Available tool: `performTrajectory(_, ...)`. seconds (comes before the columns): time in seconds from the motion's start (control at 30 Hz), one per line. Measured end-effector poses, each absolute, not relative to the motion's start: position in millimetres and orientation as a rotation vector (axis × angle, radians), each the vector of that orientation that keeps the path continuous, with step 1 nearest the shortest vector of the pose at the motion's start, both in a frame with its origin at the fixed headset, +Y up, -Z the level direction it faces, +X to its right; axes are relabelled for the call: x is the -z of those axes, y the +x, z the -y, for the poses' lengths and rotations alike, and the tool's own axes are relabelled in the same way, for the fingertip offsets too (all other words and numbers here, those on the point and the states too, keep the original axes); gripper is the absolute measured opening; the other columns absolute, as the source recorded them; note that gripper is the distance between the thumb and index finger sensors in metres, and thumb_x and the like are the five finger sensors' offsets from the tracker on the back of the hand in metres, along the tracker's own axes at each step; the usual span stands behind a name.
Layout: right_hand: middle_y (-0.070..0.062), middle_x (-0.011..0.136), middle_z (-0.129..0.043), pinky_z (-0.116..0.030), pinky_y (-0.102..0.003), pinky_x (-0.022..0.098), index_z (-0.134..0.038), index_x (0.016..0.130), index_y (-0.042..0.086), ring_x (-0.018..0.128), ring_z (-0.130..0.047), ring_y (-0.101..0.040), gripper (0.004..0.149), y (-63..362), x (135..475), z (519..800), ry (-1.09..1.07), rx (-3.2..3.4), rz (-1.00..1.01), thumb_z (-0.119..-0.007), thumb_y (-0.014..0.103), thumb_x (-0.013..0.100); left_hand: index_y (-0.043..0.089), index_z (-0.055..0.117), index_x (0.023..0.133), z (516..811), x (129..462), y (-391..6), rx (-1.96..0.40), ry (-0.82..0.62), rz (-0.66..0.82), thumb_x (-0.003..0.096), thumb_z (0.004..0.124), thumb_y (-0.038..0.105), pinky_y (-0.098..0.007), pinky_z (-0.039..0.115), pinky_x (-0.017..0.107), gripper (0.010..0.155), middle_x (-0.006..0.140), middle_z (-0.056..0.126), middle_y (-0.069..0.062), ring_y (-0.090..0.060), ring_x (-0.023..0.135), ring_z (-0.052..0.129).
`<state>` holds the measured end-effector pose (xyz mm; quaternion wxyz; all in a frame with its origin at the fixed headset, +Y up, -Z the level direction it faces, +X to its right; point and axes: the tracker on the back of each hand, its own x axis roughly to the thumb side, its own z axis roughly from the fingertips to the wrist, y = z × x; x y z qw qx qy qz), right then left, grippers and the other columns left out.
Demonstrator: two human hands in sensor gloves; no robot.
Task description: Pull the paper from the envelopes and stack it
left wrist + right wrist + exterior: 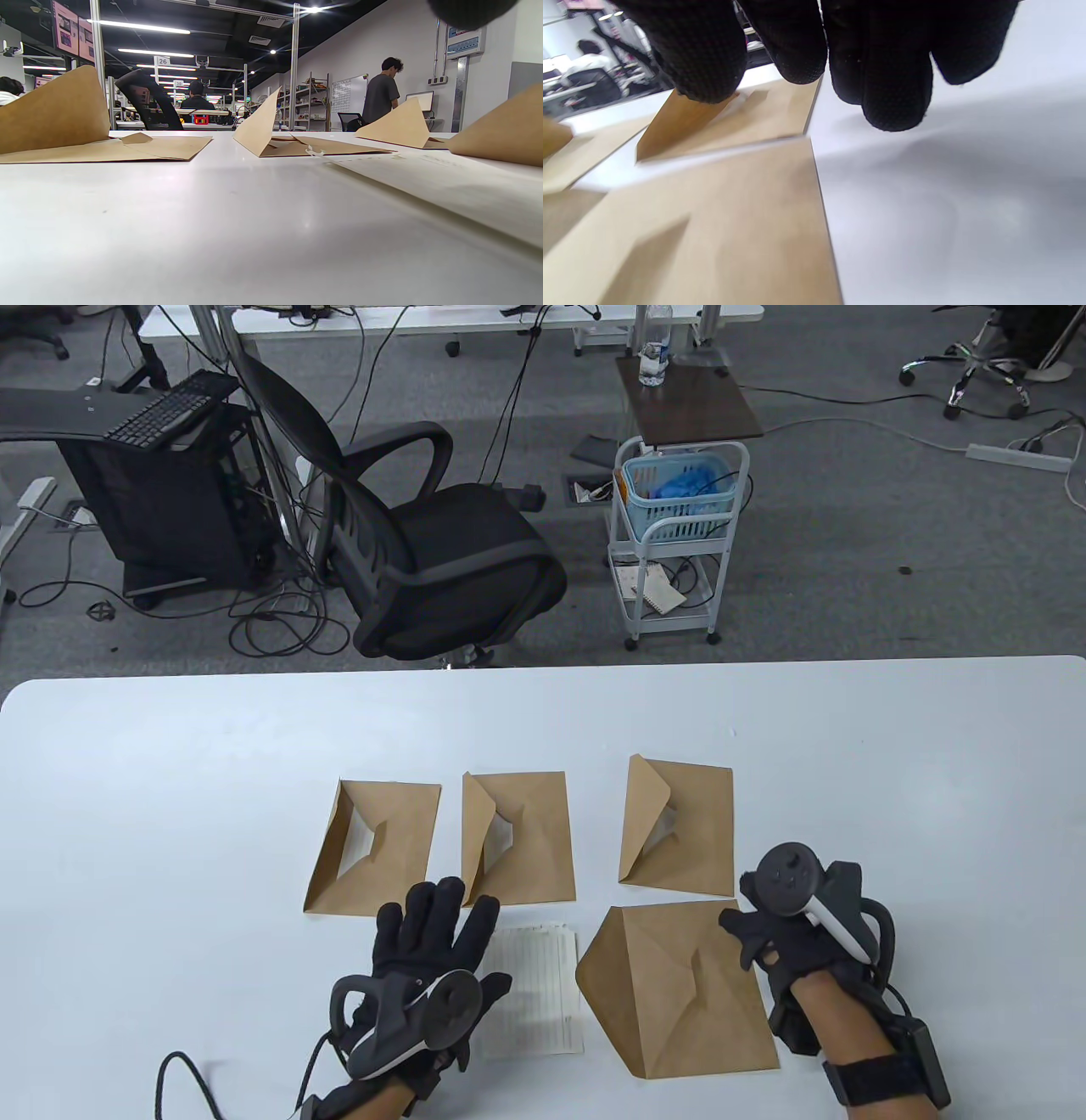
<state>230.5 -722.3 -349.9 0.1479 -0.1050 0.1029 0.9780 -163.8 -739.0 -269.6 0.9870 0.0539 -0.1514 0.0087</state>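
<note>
White table [170, 780] before grey carpet [848, 560]; black office chair [441, 551]

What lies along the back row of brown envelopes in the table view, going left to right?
Left brown paper envelope with its flap open → middle brown envelope, flap raised → right brown envelope, flap raised. The fourth envelope and the lined white sheet lie nearer, outside that row.

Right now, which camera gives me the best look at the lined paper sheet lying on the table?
The table view: the paper sheet lies flat, its printed lines legible, with the left hand covering its left edge. The left wrist view catches it only edge-on along the table. The right wrist view doesn't show it.
</note>
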Motion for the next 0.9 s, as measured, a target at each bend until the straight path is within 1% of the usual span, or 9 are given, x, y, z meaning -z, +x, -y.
performTrajectory(0.1, -0.024, 0.095, -0.079, -0.071, -0.060, 0.059, -0.072, 0.102, 0.014, 0.070, -0.096, -0.040, 0.065, 227.6, 371.5, 714.9, -0.421, -2.774, -0.266, -0.086, 0.047, 0.049, 0.039, 0.029, 0.114, 738.8, 270.0, -164.5, -0.013, 0.105, 0.302, 0.0499, 0.068, 0.062, -0.065, 0.017, 0.079, 0.079, 0.121, 0.018, -0.010, -0.044, 0.115, 0.022)
performTrajectory(0.17, -0.024, 0.099, -0.074, -0.069, -0.061, 0.060, -0.068, 0.105, 0.014, 0.075, -0.092, -0.042, 0.068, 221.0, 387.7, 712.0, -0.490, -2.787, -0.239, -0.086, 0.048, 0.048, 0.039, 0.029, 0.114, 738.8, 270.2, -164.9, -0.015, 0.103, 0.302, 0.0498, 0.068, 0.062, -0.065, 0.017, 0.079, 0.079, 0.121, 0.018, -0.010, -0.044, 0.115, 0.022)
performTrajectory(0.23, -0.025, 0.102, -0.068, -0.066, -0.063, 0.062, -0.063, 0.107, 0.015, 0.081, -0.087, -0.045, 0.071, 213.5, 401.8, 711.4, -0.525, -2.832, -0.253, -0.086, 0.049, 0.048, 0.039, 0.029, 0.114, 738.8, 270.2, -165.0, -0.012, 0.104, 0.302, 0.0499, 0.068, 0.062, -0.065, 0.017, 0.079, 0.079, 0.121, 0.018, -0.010, -0.044, 0.115, 0.022)
performTrajectory(0.37, -0.027, 0.105, -0.063, -0.065, -0.063, 0.063, -0.057, 0.109, 0.014, 0.085, -0.082, -0.047, 0.077, 201.6, 424.5, 718.4, -0.581, -2.858, -0.263, -0.085, 0.051, 0.048, 0.039, 0.029, 0.114, 738.8, 270.4, -164.5, -0.014, 0.101, 0.304, 0.0499, 0.068, 0.062, -0.065, 0.017, 0.079, 0.078, 0.121, 0.018, -0.010, -0.044, 0.115, 0.022)
performTrajectory(0.47, -0.029, 0.105, -0.060, -0.064, -0.064, 0.063, -0.052, 0.110, 0.012, 0.087, -0.079, -0.050, 0.081, 197.7, 437.3, 730.1, -0.657, -2.832, -0.332, -0.084, 0.053, 0.048, 0.039, 0.030, 0.114, 738.6, 270.6, -164.7, -0.018, 0.103, 0.304, 0.0499, 0.068, 0.062, -0.065, 0.017, 0.079, 0.078, 0.121, 0.018, -0.010, -0.044, 0.115, 0.022)
performTrajectory(0.57, -0.034, 0.107, -0.049, -0.060, -0.065, 0.065, -0.041, 0.111, 0.007, 0.091, -0.070, -0.054, 0.089, 199.2, 446.9, 745.4, -0.716, -2.724, -0.500, -0.082, 0.055, 0.049, 0.039, 0.030, 0.114, 738.7, 270.9, -165.2, -0.019, 0.102, 0.301, 0.0498, 0.068, 0.062, -0.065, 0.017, 0.079, 0.078, 0.121, 0.018, -0.011, -0.044, 0.115, 0.022)
performTrajectory(0.67, -0.036, 0.105, -0.049, -0.059, -0.065, 0.064, -0.039, 0.110, 0.004, 0.087, -0.067, -0.057, 0.094, 197.5, 452.2, 754.1, -0.757, -2.681, -0.428, -0.085, 0.056, 0.047, 0.039, 0.031, 0.114, 738.8, 271.5, -165.5, -0.022, 0.100, 0.300, 0.0499, 0.068, 0.062, -0.065, 0.017, 0.079, 0.078, 0.121, 0.018, -0.011, -0.044, 0.115, 0.022)
performTrajectory(0.83, -0.036, 0.101, -0.054, -0.063, -0.063, 0.063, -0.040, 0.109, 0.000, 0.082, -0.073, -0.053, 0.101, 185.7, 458.8, 761.0, -0.809, -2.874, -0.389, -0.086, 0.059, 0.042, 0.039, 0.031, 0.115, 738.8, 271.6, -165.3, -0.018, 0.097, 0.303, 0.0499, 0.068, 0.062, -0.065, 0.017, 0.079, 0.078, 0.121, 0.018, -0.011, -0.044, 0.115, 0.022)
performTrajectory(0.9, -0.034, 0.097, -0.062, -0.067, -0.062, 0.060, -0.045, 0.108, -0.002, 0.078, -0.079, -0.051, 0.099, 185.0, 460.8, 759.2, -0.791, -2.833, -0.330, -0.092, 0.052, 0.040, 0.039, 0.031, 0.115, 738.8, 271.7, -165.2, -0.018, 0.098, 0.304, 0.0498, 0.068, 0.062, -0.065, 0.017, 0.079, 0.078, 0.121, 0.018, -0.011, -0.044, 0.115, 0.022)
